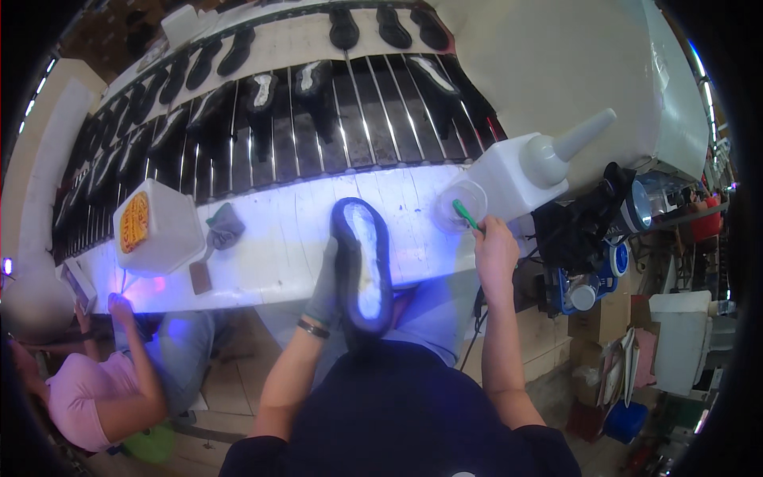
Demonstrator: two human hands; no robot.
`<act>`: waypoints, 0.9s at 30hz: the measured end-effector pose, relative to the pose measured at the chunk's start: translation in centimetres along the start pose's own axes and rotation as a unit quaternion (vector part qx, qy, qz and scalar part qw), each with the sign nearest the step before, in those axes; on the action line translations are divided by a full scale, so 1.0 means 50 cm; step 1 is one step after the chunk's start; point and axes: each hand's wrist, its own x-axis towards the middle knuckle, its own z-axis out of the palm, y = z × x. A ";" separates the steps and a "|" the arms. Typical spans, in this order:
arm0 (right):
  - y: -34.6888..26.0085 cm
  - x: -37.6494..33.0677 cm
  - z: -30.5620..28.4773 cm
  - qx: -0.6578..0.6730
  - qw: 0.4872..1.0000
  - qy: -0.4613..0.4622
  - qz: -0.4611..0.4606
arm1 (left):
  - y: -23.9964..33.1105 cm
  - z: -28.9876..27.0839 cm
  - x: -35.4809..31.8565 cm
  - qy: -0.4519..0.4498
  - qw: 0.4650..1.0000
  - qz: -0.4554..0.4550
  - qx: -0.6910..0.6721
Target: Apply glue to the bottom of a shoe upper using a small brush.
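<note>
My left hand (pixel 322 292), in a grey glove, is closed around the side of a black shoe upper (pixel 342 238). The upper is held bottom up, and a white, wet-looking strip runs down its underside. My right hand (pixel 497 248), bare, pinches a green-handled brush (pixel 464 213). The brush's lower end is inside a small clear cup (pixel 445 216) on the white bench (pixel 413 187); its tip cannot be made out. Just behind the cup, a large white squeeze bottle (pixel 513 175) with a long nozzle leans to the right.
Beyond the bench runs a rack of metal rods (pixel 366 111) bearing several black uppers (pixel 314 91). Black soles (pixel 343 30) line the ledge behind. A white container (pixel 171 230), grey cloth (pixel 226 226) and brown block (pixel 200 277) sit left. A co-worker's hand (pixel 121 310) is at the bench's left end.
</note>
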 end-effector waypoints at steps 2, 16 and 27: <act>0.012 0.003 0.006 0.005 1.000 -0.007 -0.015 | -0.005 0.019 -0.028 0.019 0.998 -0.052 0.016; 0.049 0.015 0.058 0.630 0.751 -0.145 0.136 | -0.078 -0.059 -0.019 0.058 0.998 0.007 -0.004; -0.098 -0.022 -0.034 0.389 0.834 -0.351 -0.173 | -0.051 -0.015 -0.042 0.050 0.997 0.023 0.060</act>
